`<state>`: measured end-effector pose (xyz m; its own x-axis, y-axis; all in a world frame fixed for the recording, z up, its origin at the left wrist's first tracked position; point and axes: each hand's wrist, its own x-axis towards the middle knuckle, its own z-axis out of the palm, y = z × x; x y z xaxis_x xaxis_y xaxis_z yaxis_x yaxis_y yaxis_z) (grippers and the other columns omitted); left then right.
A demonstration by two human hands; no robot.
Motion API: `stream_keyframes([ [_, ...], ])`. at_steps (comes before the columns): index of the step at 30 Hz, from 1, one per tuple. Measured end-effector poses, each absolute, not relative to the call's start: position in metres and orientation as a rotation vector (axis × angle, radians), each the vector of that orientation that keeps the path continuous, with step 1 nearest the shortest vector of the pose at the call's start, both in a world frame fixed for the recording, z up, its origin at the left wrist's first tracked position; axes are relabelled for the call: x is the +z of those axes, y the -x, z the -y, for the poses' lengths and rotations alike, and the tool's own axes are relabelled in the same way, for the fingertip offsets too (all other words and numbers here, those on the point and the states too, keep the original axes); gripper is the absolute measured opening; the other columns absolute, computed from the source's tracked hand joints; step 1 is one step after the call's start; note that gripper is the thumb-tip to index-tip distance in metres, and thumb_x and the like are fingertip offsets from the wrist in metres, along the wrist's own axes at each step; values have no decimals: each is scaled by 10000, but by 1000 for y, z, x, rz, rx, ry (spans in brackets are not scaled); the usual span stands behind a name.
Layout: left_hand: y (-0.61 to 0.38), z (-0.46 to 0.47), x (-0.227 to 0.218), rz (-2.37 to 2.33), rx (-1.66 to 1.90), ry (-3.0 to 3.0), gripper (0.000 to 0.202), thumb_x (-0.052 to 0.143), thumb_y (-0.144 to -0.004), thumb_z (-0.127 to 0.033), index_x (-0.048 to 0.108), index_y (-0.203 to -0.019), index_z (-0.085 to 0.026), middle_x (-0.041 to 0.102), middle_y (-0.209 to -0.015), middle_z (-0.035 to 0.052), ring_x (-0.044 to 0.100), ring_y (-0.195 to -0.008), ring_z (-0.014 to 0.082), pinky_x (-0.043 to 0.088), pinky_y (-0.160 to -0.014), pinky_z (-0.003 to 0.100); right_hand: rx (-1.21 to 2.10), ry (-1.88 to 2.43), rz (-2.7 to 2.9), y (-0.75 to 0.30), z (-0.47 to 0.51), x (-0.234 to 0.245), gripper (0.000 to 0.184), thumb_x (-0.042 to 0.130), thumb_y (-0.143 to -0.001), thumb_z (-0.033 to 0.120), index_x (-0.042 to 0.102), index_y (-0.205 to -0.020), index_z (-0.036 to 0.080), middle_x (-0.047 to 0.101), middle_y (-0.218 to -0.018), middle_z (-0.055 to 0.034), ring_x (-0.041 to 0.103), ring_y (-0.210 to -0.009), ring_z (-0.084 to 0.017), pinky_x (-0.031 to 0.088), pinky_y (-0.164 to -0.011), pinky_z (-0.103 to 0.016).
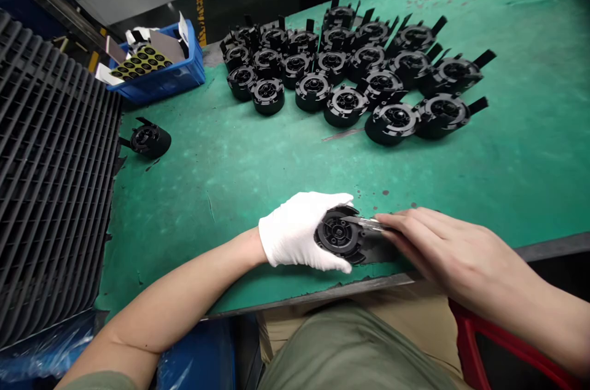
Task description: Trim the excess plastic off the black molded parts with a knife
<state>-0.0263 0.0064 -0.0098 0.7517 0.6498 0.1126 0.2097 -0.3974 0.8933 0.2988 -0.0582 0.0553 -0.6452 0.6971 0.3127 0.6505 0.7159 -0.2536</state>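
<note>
White-gloved L hand (pixel 306 231) grips blk round part (pixel 338 234) by near edge of bench (pixel 221 156), R hand (pixel 440 245) pinches metal tool (pixel 369 223) w/ tip at part's rim, so a slip from overpushing cld scratch part or nick L hand.

left hand (pixel 302 233): 1 white glove (pixel 288 227) | olive-green shirt (pixel 354 353) | short sleeve (pixel 99 381)

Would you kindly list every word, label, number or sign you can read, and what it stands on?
None can be read.
Yellow marking beyond the blue bin: too blurred to tell whether it is lettering.
Spotted sheet in the bin: any print is too small to read.
</note>
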Motion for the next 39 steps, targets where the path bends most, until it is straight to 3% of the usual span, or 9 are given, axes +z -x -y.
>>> stream_keyframes([
  [3, 27, -6, -11, -641, 559, -1971, 1027, 1095, -752, -975, 817, -1438, -262, 934, -1357, 168, 925, -1233, 444, 751, -1114, 548, 205, 1080, 2482, -294, 65, 54, 199, 653, -1285, 218, 789, -1429, 199, 869, -1104, -77, 830, -892, -236, 620, -801, -377],
  [11, 27, -8, -10, -642, 527, -1966, 972, 1082, -746, -995, 794, -1326, -270, 928, -1334, 157, 921, -1200, 425, 744, -1074, 517, 166, 1104, 2568, -300, 68, 48, 233, 648, -1292, 282, 778, -1475, 222, 837, -1054, -44, 794, -870, -226, 590, -764, -369],
  [17, 28, -8, -8, -671, 504, -1973, 988, 1098, -735, -981, 779, -1337, -266, 926, -1339, 158, 918, -1228, 435, 748, -1102, 531, -29, 1002, 2651, -300, 67, 60, 543, 519, -1171, 15, 752, -1637, 168, 881, -1109, -93, 830, -961, -272, 654, -876, -393],
  [21, 28, -10, -9, -662, 478, -1987, 985, 1128, -715, -948, 792, -1347, -272, 928, -1338, 158, 916, -1256, 447, 752, -1110, 535, 41, 969, 2714, -301, 61, 67, 646, 544, -1111, -30, 741, -1682, 196, 908, -1147, -87, 858, -994, -278, 698, -908, -389],
  [25, 28, -10, -8, -672, 468, -1983, 994, 1140, -701, -945, 806, -1344, -266, 931, -1365, 165, 916, -1282, 452, 751, -1113, 529, 41, 885, 2719, -303, 53, 68, 448, 507, -1188, -3, 779, -1506, 157, 846, -1056, -69, 814, -914, -227, 634, -817, -331],
  [29, 28, -10, -5, -668, 480, -1975, 993, 1130, -716, -947, 803, -1359, -265, 928, -1387, 166, 916, -1280, 451, 749, -1109, 530, 4, 925, 2661, -302, 49, 65, 225, 553, -1291, 161, 754, -1389, 146, 742, -973, -36, 738, -803, -208, 507, -674, -357],
  [39, 29, -8, -7, -657, 494, -1978, 974, 1084, -748, -984, 790, -1345, -273, 922, -1351, 158, 910, -1247, 440, 736, -1100, 523, 46, 1035, 2619, -300, 58, 63, 223, 566, -1320, 269, 759, -1399, 191, 745, -964, -21, 723, -765, -202, 514, -657, -356],
])
